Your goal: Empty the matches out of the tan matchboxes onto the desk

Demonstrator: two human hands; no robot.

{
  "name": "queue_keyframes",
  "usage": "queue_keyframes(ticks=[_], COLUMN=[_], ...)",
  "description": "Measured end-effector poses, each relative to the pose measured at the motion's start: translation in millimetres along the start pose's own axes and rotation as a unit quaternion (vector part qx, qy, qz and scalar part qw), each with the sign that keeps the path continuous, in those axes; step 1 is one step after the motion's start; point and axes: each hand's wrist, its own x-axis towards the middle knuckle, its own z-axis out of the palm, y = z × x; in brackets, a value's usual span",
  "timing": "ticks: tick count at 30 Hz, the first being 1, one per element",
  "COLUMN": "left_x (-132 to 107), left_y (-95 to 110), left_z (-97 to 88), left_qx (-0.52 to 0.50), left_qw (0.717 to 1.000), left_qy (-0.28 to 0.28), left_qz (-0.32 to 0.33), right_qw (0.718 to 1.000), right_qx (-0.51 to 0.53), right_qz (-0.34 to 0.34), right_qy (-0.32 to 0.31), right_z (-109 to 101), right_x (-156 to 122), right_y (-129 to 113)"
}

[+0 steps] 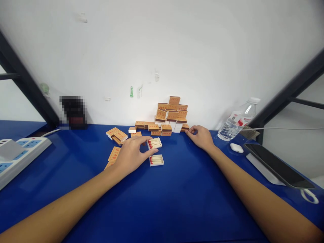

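Note:
My left hand [133, 152] has its thumb and index finger at the near and far edges of an open matchbox tray [155, 143] filled with red-headed matches. Just in front of it, a second tray of matches [156, 160] lies on the blue table. My right hand [201, 136] rests by the wall, its thumb and curled fingers closed at the end of an orange matchbox [185, 127]. That box sits at the right foot of a stepped stack of matchboxes [172, 114] against the wall. Part of the left hand's grip is hidden.
Loose matchboxes [116, 135] lie left of the stack, and more [114, 154] are partly behind my left hand. A power strip [25, 158] is at far left. On the right stand a water bottle [236, 119], a white earbud case [236, 147] and a phone [278, 165].

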Motion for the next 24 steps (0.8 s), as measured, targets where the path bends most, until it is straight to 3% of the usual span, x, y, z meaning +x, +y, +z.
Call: queue_keyframes(ticks=[4,7,12,18,24], left_x=[1,0,0,2,5], left_y=[2,3,0,1,2], left_z=[-2.6,-3.7,-2.2,-5.8,-9.3], left_qx=[0.001,0.004,0.013,0.037,0.053], left_qw=[1.000,1.000,1.000,0.998,0.996], left_qy=[-0.011,-0.011,0.005,0.032,0.070], left_qz=[-0.014,-0.015,0.003,0.040,0.031], right_qw=[0.997,0.996,0.993,0.908,0.899], right_qx=[-0.004,-0.007,0.098,0.393,0.408], right_qz=[-0.081,-0.085,0.012,0.098,0.123], right_qy=[-0.012,-0.019,0.063,0.103,0.104], right_z=[-1,-9,-40,-67,-70], right_x=[0,2,10,14,12], right_y=[-3,-1,9,11,3])
